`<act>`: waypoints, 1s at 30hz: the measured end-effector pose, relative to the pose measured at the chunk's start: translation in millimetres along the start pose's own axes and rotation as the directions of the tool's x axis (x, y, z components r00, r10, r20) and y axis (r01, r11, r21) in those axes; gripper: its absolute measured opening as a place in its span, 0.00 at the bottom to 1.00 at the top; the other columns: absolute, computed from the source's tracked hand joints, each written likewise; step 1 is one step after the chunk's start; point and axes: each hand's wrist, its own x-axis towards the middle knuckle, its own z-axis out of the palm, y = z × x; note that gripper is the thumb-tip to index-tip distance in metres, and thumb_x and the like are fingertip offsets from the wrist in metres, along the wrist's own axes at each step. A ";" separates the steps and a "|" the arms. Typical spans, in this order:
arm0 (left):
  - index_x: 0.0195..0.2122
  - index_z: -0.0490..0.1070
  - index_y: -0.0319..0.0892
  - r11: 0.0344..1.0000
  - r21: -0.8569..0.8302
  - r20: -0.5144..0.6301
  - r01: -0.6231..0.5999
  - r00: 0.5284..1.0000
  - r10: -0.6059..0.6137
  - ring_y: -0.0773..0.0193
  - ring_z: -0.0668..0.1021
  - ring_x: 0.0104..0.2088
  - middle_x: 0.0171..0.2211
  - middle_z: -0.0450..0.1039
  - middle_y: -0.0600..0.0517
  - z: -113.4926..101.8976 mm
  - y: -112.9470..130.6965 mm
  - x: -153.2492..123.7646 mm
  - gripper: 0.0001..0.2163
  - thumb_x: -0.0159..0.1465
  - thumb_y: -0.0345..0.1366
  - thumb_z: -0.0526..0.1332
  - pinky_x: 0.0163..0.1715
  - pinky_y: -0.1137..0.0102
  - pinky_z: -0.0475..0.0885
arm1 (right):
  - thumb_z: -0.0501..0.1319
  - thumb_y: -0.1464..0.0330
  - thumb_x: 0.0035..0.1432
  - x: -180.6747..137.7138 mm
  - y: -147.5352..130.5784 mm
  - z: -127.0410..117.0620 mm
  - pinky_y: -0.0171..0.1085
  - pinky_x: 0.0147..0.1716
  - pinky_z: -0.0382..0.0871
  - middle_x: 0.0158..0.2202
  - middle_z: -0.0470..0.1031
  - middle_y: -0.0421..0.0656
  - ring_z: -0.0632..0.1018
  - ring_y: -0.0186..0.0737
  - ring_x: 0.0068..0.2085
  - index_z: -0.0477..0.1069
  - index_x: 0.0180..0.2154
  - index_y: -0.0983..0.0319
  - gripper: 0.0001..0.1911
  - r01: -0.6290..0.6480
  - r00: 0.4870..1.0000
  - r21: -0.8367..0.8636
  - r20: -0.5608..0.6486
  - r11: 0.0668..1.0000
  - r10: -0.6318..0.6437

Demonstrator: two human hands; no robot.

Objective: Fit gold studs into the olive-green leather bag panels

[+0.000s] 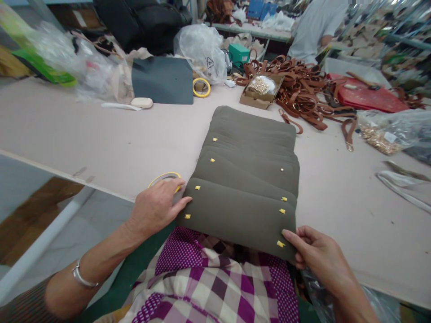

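Note:
Overlapping grey-green flat panels (pixel 235 202), looking like leather or fabric pieces, lie on the table in a stepped stack, the nearest one reaching past the front edge. Small yellow tabs (pixel 197 188) sit along both sides, and a small metallic dot (pixel 282 170) shows on one panel at the right. My left hand (pixel 156 206) rests at the stack's left edge, thumb on the panel and fingers apart. A yellow tape roll (pixel 164 175) lies partly hidden behind it. With thumb above and fingers below, my right hand (pixel 314 251) pinches the nearest panel's lower right corner.
Brown straps (pixel 303 96) are heaped at the back right, beside a small cardboard box (pixel 259 102) of gold-coloured parts. A bag of gold hardware (pixel 382 139) lies farther right. A dark sheet (pixel 163 80) and another yellow roll (pixel 201 88) lie at the back left. A person (pixel 316 29) stands beyond.

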 end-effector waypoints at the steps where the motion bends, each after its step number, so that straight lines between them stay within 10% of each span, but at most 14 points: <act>1: 0.48 0.66 0.44 1.000 -0.024 0.027 0.019 0.999 -0.018 0.55 0.78 0.44 0.43 0.76 0.49 -0.8 1.3 -2.2 0.15 0.63 0.44 0.61 0.41 0.63 0.73 | 0.65 0.49 0.46 -2.4 0.8 1.0 0.33 0.14 0.63 0.13 0.64 0.34 0.68 0.35 0.15 0.67 0.25 0.59 0.21 0.001 1.000 0.026 -0.005 1.000 -0.001; 12: 0.48 0.64 0.45 0.939 -0.270 0.041 0.213 0.977 -0.210 0.63 0.78 0.36 0.38 0.76 0.54 -16.0 12.0 34.5 0.13 0.64 0.39 0.60 0.36 0.71 0.71 | 0.66 0.50 0.45 1.1 -4.7 3.4 0.36 0.16 0.66 0.15 0.70 0.35 0.74 0.42 0.17 0.67 0.48 0.63 0.33 0.072 0.981 -0.045 -0.177 0.996 -0.079; 17: 0.48 0.64 0.44 0.990 -0.094 0.052 0.103 0.994 -0.099 0.60 0.78 0.43 0.41 0.76 0.53 3.1 11.3 64.9 0.12 0.63 0.35 0.61 0.37 0.70 0.70 | 0.60 0.47 0.49 9.1 -8.8 5.8 0.35 0.16 0.62 0.13 0.69 0.38 0.73 0.39 0.16 0.70 0.32 0.61 0.24 0.046 0.986 -0.283 -0.140 0.958 -0.088; 21: 0.49 0.65 0.43 0.990 -0.086 0.072 0.112 0.992 -0.106 0.60 0.79 0.41 0.41 0.76 0.52 9.7 8.8 60.5 0.13 0.64 0.38 0.61 0.36 0.69 0.71 | 0.58 0.47 0.52 5.6 -9.1 7.1 0.35 0.17 0.62 0.14 0.70 0.35 0.73 0.40 0.17 0.68 0.43 0.60 0.26 0.065 0.979 -0.294 -0.167 0.954 -0.119; 30: 0.46 0.70 0.41 0.787 -0.591 -0.167 -0.178 0.981 0.096 0.69 0.79 0.38 0.42 0.78 0.51 -14.5 41.0 58.7 0.09 0.69 0.33 0.53 0.41 0.74 0.75 | 0.53 0.44 0.53 3.6 -22.0 8.1 0.34 0.16 0.60 0.11 0.67 0.38 0.71 0.38 0.15 0.63 0.22 0.57 0.24 0.085 0.993 -0.315 -0.049 0.945 -0.106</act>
